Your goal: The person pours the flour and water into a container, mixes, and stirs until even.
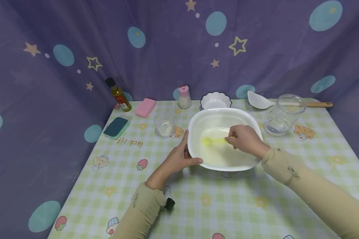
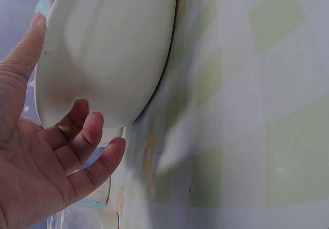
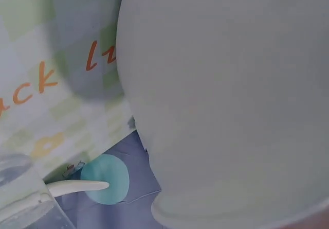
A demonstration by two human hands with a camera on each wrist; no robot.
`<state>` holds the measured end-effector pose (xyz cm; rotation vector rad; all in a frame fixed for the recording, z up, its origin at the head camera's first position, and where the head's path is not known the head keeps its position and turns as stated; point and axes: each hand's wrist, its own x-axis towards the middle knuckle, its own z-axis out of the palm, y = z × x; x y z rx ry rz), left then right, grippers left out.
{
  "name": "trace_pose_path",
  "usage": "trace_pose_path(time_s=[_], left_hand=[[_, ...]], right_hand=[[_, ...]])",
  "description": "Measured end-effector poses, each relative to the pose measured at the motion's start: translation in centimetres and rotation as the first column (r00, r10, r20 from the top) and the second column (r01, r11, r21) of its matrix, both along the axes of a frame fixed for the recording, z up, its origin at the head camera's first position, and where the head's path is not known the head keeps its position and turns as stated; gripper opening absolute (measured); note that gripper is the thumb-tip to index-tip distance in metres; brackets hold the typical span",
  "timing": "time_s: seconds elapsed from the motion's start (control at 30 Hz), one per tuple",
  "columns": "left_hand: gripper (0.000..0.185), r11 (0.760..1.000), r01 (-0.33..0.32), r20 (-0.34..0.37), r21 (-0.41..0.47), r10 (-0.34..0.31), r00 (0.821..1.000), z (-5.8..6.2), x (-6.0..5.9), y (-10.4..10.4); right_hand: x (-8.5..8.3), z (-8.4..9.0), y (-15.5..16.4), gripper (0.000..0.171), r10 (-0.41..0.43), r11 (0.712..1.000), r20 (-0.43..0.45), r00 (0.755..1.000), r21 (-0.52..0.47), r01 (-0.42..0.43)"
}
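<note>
yellow spoon (image 1: 216, 140) shows only in the head view.

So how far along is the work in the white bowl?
Already done, it seems: pale liquid covers the bottom of the white bowl. In hand: the right hand pinches a yellow utensil there, apparently stirring, while the left hand touches the bowl. Remaining, perhaps: more stirring, and the white contents of the small clear cup.

Wht bowl (image 1: 222, 120), ylw spoon (image 1: 216, 140), grn/wht chkd tablecloth (image 1: 186, 215).
</note>
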<state>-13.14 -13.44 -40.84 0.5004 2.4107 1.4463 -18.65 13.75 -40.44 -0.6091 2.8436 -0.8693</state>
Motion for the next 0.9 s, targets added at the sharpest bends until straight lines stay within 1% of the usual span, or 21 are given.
trace_pose_path(time_s=[0.1,0.23,0.3,0.4,0.53,0.7,0.8,0.9], left_hand=[[0.111,1.000,0.003,0.008,0.007,-0.003,1.000,-0.1,0.0,0.0],[0.111,0.999,0.011,0.022,0.030,-0.012,1.000,-0.2,-0.1,0.0],[0.111,0.999,0.014,0.024,0.038,-0.015,1.000,-0.3,-0.2,-0.1],[0.111,1.000,0.009,0.015,0.028,-0.009,1.000,-0.3,-0.2,-0.1],[0.111,1.000,0.005,0.006,0.014,-0.005,1.000,-0.3,-0.1,0.0],[0.112,1.000,0.006,0.011,0.027,-0.007,1.000,-0.3,-0.2,-0.1],[0.112,1.000,0.004,0.014,0.023,-0.005,1.000,-0.3,-0.1,-0.1],[0.112,1.000,0.002,0.016,0.012,-0.002,1.000,-0.2,-0.1,-0.1]], right_hand=[[-0.6,-0.2,-0.1,0.020,-0.058,0.998,-0.030,0.998,0.012,0.059],[-1.2,-0.2,0.4,0.018,-0.122,0.991,-0.041,0.992,0.041,0.124],[-1.4,0.1,0.9,0.018,-0.147,0.987,-0.026,0.989,0.057,0.149],[-1.5,0.7,1.9,0.018,-0.182,0.980,-0.008,0.983,0.082,0.183],[-1.4,1.3,3.3,0.019,-0.208,0.973,0.013,0.978,0.105,0.205],[-0.7,2.2,4.9,0.016,-0.208,0.973,0.031,0.978,0.112,0.203],[-0.4,2.8,5.7,0.015,-0.184,0.976,0.044,0.982,0.122,0.178],[-0.2,3.3,6.4,0.016,-0.148,0.982,0.087,0.985,0.131,0.136]])
